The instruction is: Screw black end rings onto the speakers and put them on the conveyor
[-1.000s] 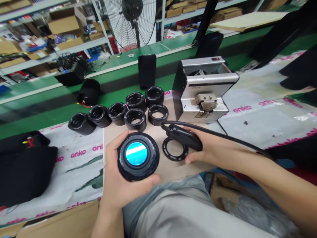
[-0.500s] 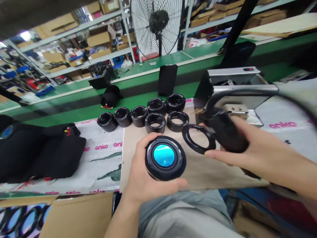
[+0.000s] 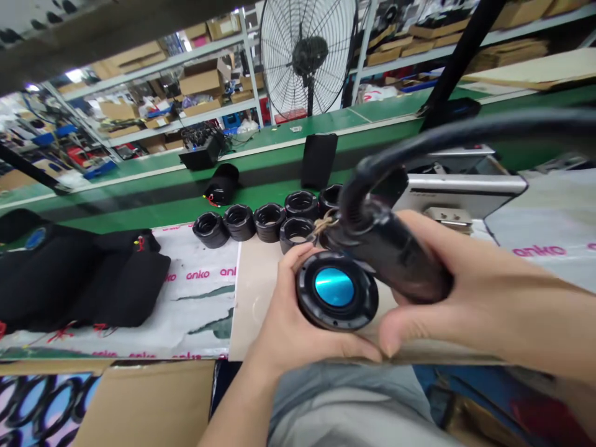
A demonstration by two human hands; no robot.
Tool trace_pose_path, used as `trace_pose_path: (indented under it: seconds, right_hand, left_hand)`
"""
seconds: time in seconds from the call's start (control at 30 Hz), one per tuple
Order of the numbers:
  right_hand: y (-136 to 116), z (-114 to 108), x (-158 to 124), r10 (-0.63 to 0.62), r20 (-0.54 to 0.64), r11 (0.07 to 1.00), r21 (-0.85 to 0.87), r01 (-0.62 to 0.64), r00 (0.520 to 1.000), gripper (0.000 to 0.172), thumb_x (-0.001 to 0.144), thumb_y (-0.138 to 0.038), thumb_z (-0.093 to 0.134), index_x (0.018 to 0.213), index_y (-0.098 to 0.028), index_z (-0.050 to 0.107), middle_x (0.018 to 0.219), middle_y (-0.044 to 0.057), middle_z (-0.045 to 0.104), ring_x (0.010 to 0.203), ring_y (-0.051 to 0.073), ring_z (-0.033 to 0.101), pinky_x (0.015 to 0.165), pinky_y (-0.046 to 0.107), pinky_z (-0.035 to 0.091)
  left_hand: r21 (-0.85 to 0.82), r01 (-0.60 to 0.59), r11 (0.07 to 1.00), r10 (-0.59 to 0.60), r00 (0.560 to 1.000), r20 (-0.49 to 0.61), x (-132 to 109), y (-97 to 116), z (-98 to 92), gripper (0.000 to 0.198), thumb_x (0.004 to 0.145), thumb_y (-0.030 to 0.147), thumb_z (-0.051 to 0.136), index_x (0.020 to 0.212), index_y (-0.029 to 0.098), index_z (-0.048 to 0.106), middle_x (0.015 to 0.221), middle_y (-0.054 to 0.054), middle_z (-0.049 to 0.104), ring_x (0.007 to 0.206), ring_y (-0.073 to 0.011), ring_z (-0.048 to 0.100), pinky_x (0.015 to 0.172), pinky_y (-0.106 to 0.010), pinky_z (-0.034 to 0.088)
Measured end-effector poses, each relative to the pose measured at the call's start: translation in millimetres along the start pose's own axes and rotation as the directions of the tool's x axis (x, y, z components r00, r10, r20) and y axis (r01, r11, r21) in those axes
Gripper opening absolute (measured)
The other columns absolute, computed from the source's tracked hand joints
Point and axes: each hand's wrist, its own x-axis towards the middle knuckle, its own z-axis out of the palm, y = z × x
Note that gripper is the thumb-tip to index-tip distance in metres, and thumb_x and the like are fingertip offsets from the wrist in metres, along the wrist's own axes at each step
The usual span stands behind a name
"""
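Observation:
My left hand (image 3: pixel 298 316) is wrapped round a black round part with a shiny blue centre (image 3: pixel 335 287), its face tilted up. A black ring lies over the rim of this part. My right hand (image 3: pixel 433 292) grips a black handheld tool (image 3: pixel 400 251) with a thick black cable arching over it. The tool's front end is just above the right side of the round part. The right thumb is near the part's lower right edge. Behind the hands stand several black ribbed rings (image 3: pixel 269 222) on brown board (image 3: pixel 251 292).
Black fabric pieces (image 3: pixel 125 273) lie at the left on printed sheeting. A metal box (image 3: pixel 465 186) stands at the back right. A cardboard box (image 3: pixel 144 403) is at the lower left; a green surface (image 3: pixel 167 195) and a fan (image 3: pixel 310 56) are behind.
The loose black ring left the right fingers and now sits on the round part. My right hand and the tool moved left, over the part. The view shifted slightly.

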Motion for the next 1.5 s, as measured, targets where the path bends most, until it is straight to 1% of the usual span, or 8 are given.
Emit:
trace_pose_path:
  seconds: [0.17, 0.6, 0.77, 0.93, 1.03, 1.17, 1.37, 1.5]
  right_hand:
    - [7, -10, 11, -0.08, 0.27, 0.991, 0.125, 0.048, 0.959, 0.091, 0.061, -0.058, 0.099, 0.142, -0.033, 0.065, 0.112, -0.002, 0.076, 0.091, 0.016, 0.074, 0.067, 0.015, 0.059]
    - [0, -23, 35, -0.179, 0.393, 0.984, 0.081, 0.16, 0.902, 0.084, 0.07, -0.049, 0.096, 0.145, -0.027, 0.064, 0.111, -0.002, 0.074, 0.09, 0.012, 0.068, 0.07, 0.016, 0.053]
    - [-1, -27, 47, -0.197, 0.469, 0.976, 0.176, 0.127, 0.861, 0.087, 0.071, -0.042, 0.098, 0.15, -0.029, 0.061, 0.124, -0.005, 0.074, 0.104, 0.012, 0.072, 0.079, 0.013, 0.057]
    - [-8, -26, 48, -0.129, 0.467, 0.991, 0.04, 0.124, 0.875, 0.085, 0.067, -0.036, 0.097, 0.145, -0.032, 0.063, 0.123, -0.006, 0.076, 0.105, 0.015, 0.073, 0.077, 0.015, 0.057]
    - [-9, -22, 39, -0.059, 0.404, 0.995, -0.047, 0.085, 0.913, 0.085, 0.067, -0.048, 0.095, 0.144, -0.032, 0.063, 0.121, -0.003, 0.076, 0.1, 0.018, 0.074, 0.071, 0.019, 0.057]
    - [-8, -23, 33, -0.008, 0.352, 0.966, -0.239, 0.098, 0.936, 0.088, 0.064, -0.06, 0.094, 0.143, -0.038, 0.062, 0.109, -0.002, 0.077, 0.083, 0.02, 0.073, 0.054, 0.023, 0.05]
    - [-15, -36, 60, -0.173, 0.584, 0.966, -0.058, 0.254, 0.793, 0.07, 0.075, -0.045, 0.091, 0.137, -0.029, 0.065, 0.13, -0.004, 0.074, 0.112, 0.017, 0.072, 0.081, 0.019, 0.057]
    - [-12, -31, 66, -0.207, 0.573, 0.976, 0.06, 0.211, 0.793, 0.074, 0.075, -0.04, 0.094, 0.141, -0.027, 0.062, 0.13, -0.004, 0.073, 0.115, 0.014, 0.071, 0.089, 0.016, 0.057]
  left_hand:
    - [0.017, -0.156, 0.988, 0.155, 0.987, 0.032, 6, -6, -3.0, 0.123, 0.046, 0.059, 0.109, 0.149, 0.033, 0.047, 0.153, -0.012, 0.063, 0.141, -0.0378, 0.068, 0.118, -0.052, 0.057]
    - [0.099, -0.185, 0.978, 0.183, 0.983, 0.032, 10, -10, -6.9, 0.123, 0.047, 0.072, 0.103, 0.151, 0.032, 0.051, 0.154, -0.013, 0.06, 0.147, -0.0418, 0.061, 0.121, -0.058, 0.052]
    - [0.107, -0.11, 0.988, 0.105, 0.993, 0.052, 12, -6, -9.5, 0.129, 0.041, 0.071, 0.105, 0.15, 0.031, 0.05, 0.155, -0.014, 0.058, 0.147, -0.0428, 0.06, 0.122, -0.058, 0.052]
    - [0.1, -0.121, 0.988, 0.119, 0.993, 0.022, 9, -11, -6.8, 0.121, 0.045, 0.064, 0.108, 0.147, 0.031, 0.052, 0.149, -0.013, 0.061, 0.146, -0.0416, 0.061, 0.122, -0.06, 0.051]
    - [0.076, -0.156, 0.985, 0.157, 0.987, -0.013, 5, -15, -2.3, 0.121, 0.049, 0.061, 0.109, 0.15, 0.032, 0.048, 0.154, -0.014, 0.056, 0.149, -0.0423, 0.058, 0.125, -0.063, 0.047]
    - [0.072, -0.056, 0.996, 0.054, 0.998, 0.03, 3, -11, 0.3, 0.124, 0.049, 0.063, 0.108, 0.153, 0.031, 0.047, 0.147, -0.014, 0.063, 0.142, -0.0412, 0.064, 0.121, -0.063, 0.053]
    - [0.132, -0.041, 0.99, 0.045, 0.999, -0.021, 2, -18, -4.0, 0.134, 0.044, 0.067, 0.108, 0.157, 0.031, 0.044, 0.15, -0.016, 0.06, 0.141, -0.0449, 0.063, 0.119, -0.066, 0.053]
    - [0.141, -0.169, 0.976, 0.179, 0.982, -0.062, 1, -29, -1.1, 0.142, 0.037, 0.068, 0.108, 0.157, 0.033, 0.041, 0.152, -0.016, 0.058, 0.144, -0.0442, 0.062, 0.121, -0.064, 0.052]
